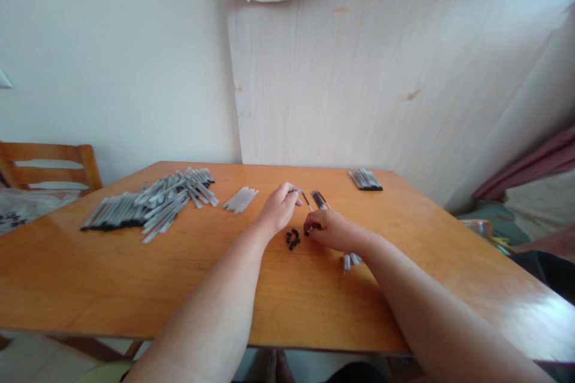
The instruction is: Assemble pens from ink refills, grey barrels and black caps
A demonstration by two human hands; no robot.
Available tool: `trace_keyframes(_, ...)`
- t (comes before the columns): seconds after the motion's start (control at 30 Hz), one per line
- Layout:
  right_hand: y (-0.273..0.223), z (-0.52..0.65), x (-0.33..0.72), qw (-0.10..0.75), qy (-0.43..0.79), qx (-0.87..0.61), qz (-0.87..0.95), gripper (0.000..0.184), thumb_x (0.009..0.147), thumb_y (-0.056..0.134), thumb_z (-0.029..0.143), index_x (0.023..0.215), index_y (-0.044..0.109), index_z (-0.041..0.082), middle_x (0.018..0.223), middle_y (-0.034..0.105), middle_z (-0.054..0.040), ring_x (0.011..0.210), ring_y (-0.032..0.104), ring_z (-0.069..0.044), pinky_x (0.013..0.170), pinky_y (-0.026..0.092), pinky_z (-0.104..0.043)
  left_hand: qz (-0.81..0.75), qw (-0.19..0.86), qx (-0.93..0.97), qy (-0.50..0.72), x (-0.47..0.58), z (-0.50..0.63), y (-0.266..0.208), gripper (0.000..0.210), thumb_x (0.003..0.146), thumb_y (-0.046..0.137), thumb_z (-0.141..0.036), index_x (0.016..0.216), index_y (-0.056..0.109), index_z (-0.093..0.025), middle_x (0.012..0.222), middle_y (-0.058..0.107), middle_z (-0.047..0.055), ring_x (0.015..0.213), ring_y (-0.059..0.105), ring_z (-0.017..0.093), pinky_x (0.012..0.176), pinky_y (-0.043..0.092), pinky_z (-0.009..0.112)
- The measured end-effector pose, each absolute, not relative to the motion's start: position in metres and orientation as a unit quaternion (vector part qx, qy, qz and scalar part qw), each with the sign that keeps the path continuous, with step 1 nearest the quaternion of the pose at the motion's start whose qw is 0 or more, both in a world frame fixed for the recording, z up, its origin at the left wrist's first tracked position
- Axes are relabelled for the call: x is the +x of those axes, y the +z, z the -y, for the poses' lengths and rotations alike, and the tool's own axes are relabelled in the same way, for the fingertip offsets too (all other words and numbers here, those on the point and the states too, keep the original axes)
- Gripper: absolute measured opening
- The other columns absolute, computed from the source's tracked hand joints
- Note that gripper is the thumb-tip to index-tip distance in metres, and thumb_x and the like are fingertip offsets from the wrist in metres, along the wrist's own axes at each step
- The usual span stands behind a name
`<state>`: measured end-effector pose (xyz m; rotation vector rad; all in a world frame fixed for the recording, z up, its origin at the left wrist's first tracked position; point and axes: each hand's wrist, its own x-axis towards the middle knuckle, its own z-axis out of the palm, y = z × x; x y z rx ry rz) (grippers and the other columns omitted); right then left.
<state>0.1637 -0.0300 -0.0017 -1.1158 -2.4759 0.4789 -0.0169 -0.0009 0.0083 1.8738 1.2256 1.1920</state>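
My left hand point(282, 206) is closed in a pinch above the middle of the table. What it holds, if anything, is too small to make out; a thin dark pen refill point(306, 198) shows just right of its fingertips. Close by, my right hand point(332, 230) is bent down with its fingers pinched on a small black pen cap point(306, 233). Several more black caps point(293, 238) lie loose in a cluster to the left of that hand. Beyond the right hand is a row of dark pen refills point(318, 199). Short clear pieces point(351, 261) lie partly hidden under my right forearm.
On the wooden table point(202, 287), a large heap of clear pen barrels point(175, 194) spreads at the left. A smaller row of clear tubes point(241, 199) lies nearer the middle. Black-ended pens point(365, 179) sit at the back right. A wooden chair point(49, 164) stands at the left.
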Motion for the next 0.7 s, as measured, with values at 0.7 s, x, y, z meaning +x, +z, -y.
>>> trace_keyframes(0.7, -0.0018, 0.0269, 0.1647, 0.160, 0.102, -0.490, 0.851, 0.018, 0.075, 0.050, 0.014, 0.081, 0.066, 0.016, 0.083, 0.069, -0.0075, 0.076, 0.059, -0.017, 0.066, 0.039, -0.025, -0.451, 0.324, 0.711, 0.432, -0.0145, 0.0050, 0.0086, 0.016, 0.085, 0.044, -0.030, 0.088, 0.055, -0.018, 0.082, 0.069, 0.004, 0.069, 0.057, 0.014, 0.074, 0.045, 0.029)
